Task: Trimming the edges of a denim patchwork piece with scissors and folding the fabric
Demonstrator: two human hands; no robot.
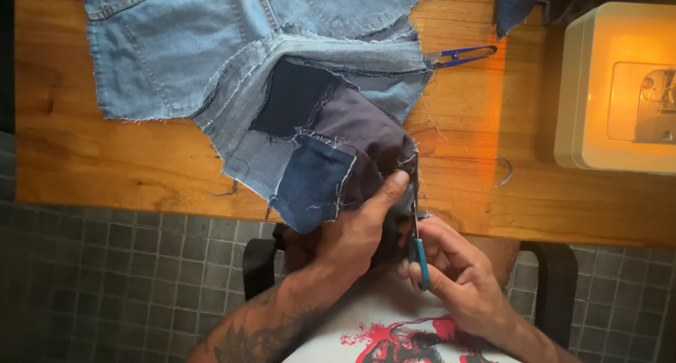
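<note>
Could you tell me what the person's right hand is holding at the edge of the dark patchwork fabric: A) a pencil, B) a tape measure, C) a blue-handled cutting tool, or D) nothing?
C: the right hand grips a blue-handled cutting tool, its blade up against the dark fabric that the left hand pinches.

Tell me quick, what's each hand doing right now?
Left hand: closed on the dark patchwork denim fabric, thumb pressing its edge.
Right hand: closed around small blue-handled thread snips, blades at the fabric edge.
</note>
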